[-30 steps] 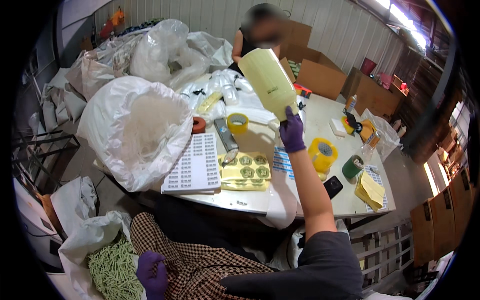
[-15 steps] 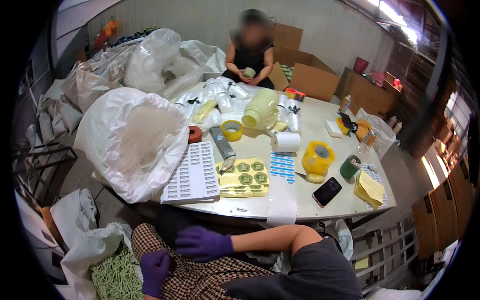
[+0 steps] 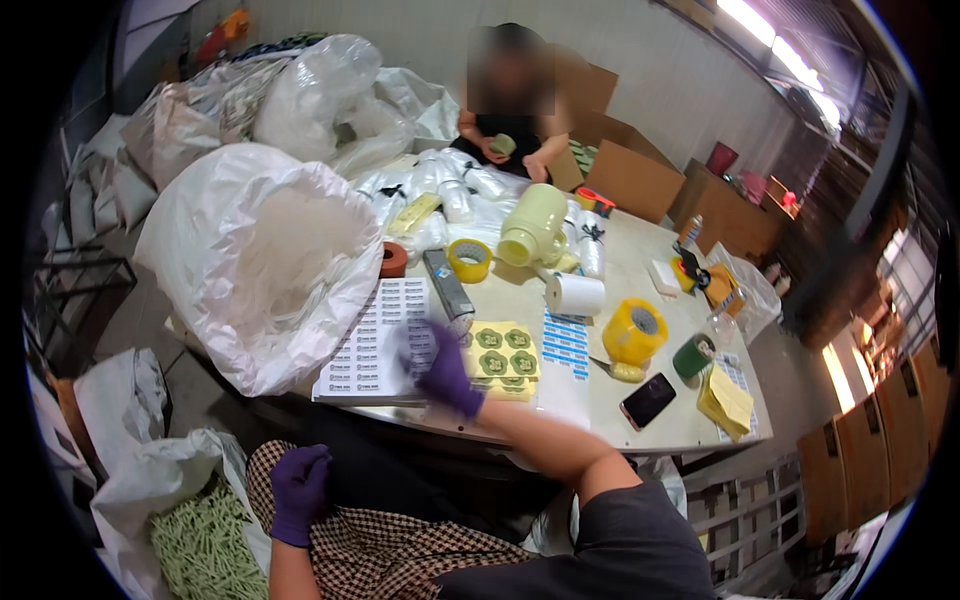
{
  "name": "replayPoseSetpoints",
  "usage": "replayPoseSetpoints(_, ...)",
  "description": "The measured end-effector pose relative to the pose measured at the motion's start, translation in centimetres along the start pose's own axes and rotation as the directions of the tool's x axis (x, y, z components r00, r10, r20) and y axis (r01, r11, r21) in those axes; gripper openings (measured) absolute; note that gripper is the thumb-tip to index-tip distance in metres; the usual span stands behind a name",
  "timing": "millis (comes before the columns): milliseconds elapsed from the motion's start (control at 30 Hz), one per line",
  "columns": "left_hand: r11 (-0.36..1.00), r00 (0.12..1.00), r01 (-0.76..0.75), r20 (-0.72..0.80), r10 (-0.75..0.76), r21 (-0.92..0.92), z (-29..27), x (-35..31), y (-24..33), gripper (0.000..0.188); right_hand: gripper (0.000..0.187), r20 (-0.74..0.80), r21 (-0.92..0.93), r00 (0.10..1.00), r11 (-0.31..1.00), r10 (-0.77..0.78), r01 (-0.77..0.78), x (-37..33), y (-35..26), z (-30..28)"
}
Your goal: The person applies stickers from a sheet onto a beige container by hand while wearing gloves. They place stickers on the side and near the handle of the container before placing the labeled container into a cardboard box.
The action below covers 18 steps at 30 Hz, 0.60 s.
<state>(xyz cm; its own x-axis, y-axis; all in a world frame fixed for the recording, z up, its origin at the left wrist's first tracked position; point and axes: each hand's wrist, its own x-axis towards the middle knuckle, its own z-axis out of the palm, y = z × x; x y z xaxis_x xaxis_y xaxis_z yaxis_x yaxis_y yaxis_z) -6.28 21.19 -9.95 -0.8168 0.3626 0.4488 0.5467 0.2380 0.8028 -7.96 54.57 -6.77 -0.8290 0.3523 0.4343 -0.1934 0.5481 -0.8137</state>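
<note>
My left hand (image 3: pixel 298 495), in a purple glove, rests over the checked cloth (image 3: pixel 400 545) on my lap. Its fingers are curled closed, and anything inside them is hidden. Over the table's front edge, my right hand (image 3: pixel 450 375) in a matching glove is smeared by motion, so its fingers cannot be read. It hovers between the stack of white label sheets (image 3: pixel 375 345) and the yellow sheets of green flower-shaped stickers (image 3: pixel 508 362). Just beyond it lies a long grey box (image 3: pixel 447 283).
A big white sack (image 3: pixel 170 240) stands at the table's left; below it is a sack of green sticks (image 3: pixel 205 545). Tape rolls (image 3: pixel 635 332), a label roll (image 3: pixel 575 295), a phone (image 3: pixel 649 402) and a pale green jug (image 3: pixel 530 228) occupy the table. A person (image 3: pixel 505 130) sits opposite.
My right hand has risen from my lap and moved forward over the table's front edge. My left hand has shifted slightly up. The person opposite has raised the green cup-like thing a little.
</note>
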Motion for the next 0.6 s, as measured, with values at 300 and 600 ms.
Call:
replayPoseSetpoints(300,0.996,0.995,0.087,-0.042,-0.087,-0.006,-1.9,0.3,0.0,0.015,0.082,-0.225,-0.807,0.955,0.513,0.193,-0.293,21.5,16.7,-20.5)
replayPoseSetpoints(600,0.969,0.970,0.238,-0.037,-0.240,-0.065,-1.2,-0.2,-0.4,0.017,0.054,-0.584,0.285,0.769,0.953,0.259,-0.104,20.8,17.3,-38.4)
